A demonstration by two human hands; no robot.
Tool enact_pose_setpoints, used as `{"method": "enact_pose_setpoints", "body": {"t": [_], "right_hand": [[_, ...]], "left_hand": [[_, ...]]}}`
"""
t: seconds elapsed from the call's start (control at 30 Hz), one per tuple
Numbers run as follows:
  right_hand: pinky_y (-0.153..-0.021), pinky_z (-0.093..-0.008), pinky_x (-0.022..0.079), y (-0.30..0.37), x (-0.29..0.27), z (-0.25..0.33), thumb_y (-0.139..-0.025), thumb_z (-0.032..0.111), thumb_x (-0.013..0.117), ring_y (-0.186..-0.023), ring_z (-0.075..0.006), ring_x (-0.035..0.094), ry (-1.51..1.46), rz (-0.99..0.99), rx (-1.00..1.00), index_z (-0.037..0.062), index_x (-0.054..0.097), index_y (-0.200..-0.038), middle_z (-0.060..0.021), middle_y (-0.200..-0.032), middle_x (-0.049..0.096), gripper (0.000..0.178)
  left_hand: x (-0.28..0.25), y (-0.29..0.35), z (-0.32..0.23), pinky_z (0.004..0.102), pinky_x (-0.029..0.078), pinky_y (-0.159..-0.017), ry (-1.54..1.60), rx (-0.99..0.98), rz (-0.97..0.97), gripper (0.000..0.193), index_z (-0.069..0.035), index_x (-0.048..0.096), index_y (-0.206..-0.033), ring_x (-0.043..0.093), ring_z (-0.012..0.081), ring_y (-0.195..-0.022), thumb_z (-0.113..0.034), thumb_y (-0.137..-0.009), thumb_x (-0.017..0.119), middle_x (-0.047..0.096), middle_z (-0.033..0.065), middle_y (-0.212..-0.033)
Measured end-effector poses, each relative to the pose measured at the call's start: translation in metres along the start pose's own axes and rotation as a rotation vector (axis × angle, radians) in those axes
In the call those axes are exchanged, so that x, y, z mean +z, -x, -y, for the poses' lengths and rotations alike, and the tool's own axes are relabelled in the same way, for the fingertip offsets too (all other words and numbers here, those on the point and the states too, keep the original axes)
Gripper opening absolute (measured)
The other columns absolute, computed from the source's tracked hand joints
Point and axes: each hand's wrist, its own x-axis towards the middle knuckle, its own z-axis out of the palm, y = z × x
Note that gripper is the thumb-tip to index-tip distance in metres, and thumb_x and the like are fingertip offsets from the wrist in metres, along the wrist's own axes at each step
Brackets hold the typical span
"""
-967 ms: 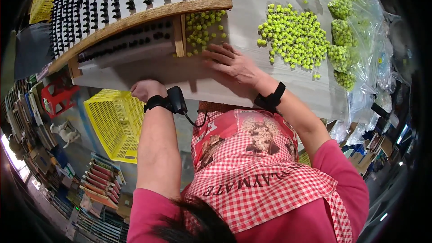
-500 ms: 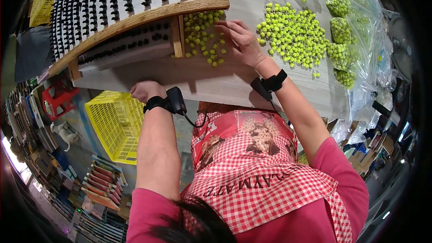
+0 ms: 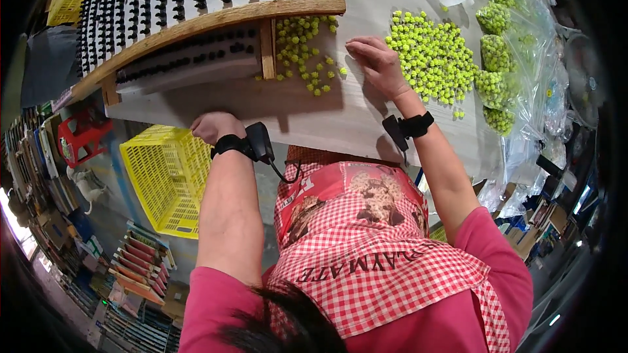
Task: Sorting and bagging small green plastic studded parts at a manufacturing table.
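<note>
My right hand (image 3: 379, 64) hovers over the table between two groups of small yellow-green flower-like pieces. Its fingers are loosely bent and apart, with nothing visible in them. Right of it lies the larger heap of pieces (image 3: 435, 59); to its left a smaller scatter (image 3: 304, 52) reaches the wooden rack. One loose piece (image 3: 343, 70) lies just below its fingertips. At the table's near edge, below the rack, my left hand (image 3: 218, 127) is closed, its fingers curled and mostly hidden by the back of the hand. Whatever it may hold cannot be seen.
A wooden rack (image 3: 216, 21) carries a white board with rows of black pieces; another board with black pieces sits beneath. Clear bags (image 3: 497, 55) of yellow-green pieces line the right. A yellow crate (image 3: 163, 180) and a red stool (image 3: 84, 136) stand below the table.
My right hand has moved right, away from the smaller scatter and toward the larger heap. My left hand stays closed at the table edge. The whole view has shifted slightly.
</note>
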Motion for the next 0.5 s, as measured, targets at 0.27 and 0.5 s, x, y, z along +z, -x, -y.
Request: {"method": "enact_pose_setpoints", "body": {"t": [0.27, 0.5], "right_hand": [[-0.083, -0.0298, 0.055, -0.015, 0.015, 0.022, -0.083, -0.006, 0.063, -0.098, -0.0209, 0.064, -0.297, 0.066, 0.189, 0.0092, 0.071, -0.111, -0.0084, -0.113, 0.064, 0.033], [-0.082, -0.0382, 0.050, -0.007, 0.009, 0.029, -0.079, 0.009, 0.071, -0.098, -0.0274, 0.058, 0.275, 0.086, -0.136, 0.0168, 0.069, -0.118, -0.0093, -0.108, 0.060, 0.040]], "left_hand": [[0.088, -0.108, 0.051, 0.0500, 0.057, -0.082, -0.246, 0.048, -0.229, 0.045, -0.004, 0.068, -0.099, 0.069, 0.0382, -0.091, -0.030, -0.102, 0.031, 0.072, 0.0184, -0.098], [0.006, 0.001, -0.002, 0.0488, 0.057, -0.079, -0.005, 0.047, -0.076, 0.041, -0.006, 0.068, -0.098, 0.069, 0.0371, -0.089, -0.029, -0.101, 0.035, 0.072, 0.0173, -0.097]]}}
